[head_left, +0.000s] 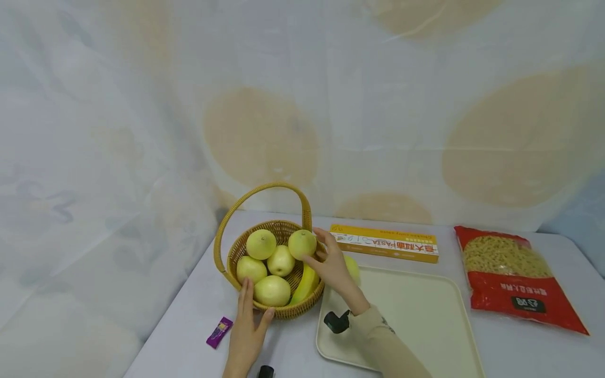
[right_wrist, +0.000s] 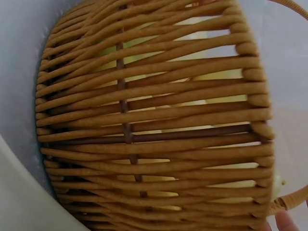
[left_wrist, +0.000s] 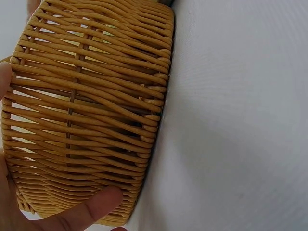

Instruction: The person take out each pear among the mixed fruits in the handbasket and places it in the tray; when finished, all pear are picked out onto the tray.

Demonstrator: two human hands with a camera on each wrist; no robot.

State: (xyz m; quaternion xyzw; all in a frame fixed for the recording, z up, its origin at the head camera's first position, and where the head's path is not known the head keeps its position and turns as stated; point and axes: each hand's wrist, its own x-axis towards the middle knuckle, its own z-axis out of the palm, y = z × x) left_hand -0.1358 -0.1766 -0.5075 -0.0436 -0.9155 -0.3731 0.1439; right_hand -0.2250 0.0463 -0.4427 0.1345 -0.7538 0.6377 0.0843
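Note:
A woven wicker basket (head_left: pixel 295 313) with a tall handle holds several yellow-green fruits (head_left: pixel 281 261) and a banana (head_left: pixel 306 284). My right hand (head_left: pixel 334 265) is at its right rim, thumb and fingers bent around a round yellow-green fruit (head_left: pixel 302 244) beside the handle's base. Only fingertips (right_wrist: pixel 285 220) of that hand show by the rim in the right wrist view. On the near left side, my left hand (head_left: pixel 247 328) touches the basket with extended fingers at the rim and its thumb (left_wrist: pixel 106 199) against the outer weave.
Right of the basket lies a cream tray (head_left: pixel 416 315), with another yellow-green fruit (head_left: pixel 352 269) partly hidden behind my right wrist. Behind it is a yellow pasta box (head_left: pixel 385 243). A red pasta bag (head_left: pixel 520 283) lies far right, a small purple packet (head_left: pixel 219 332) at left.

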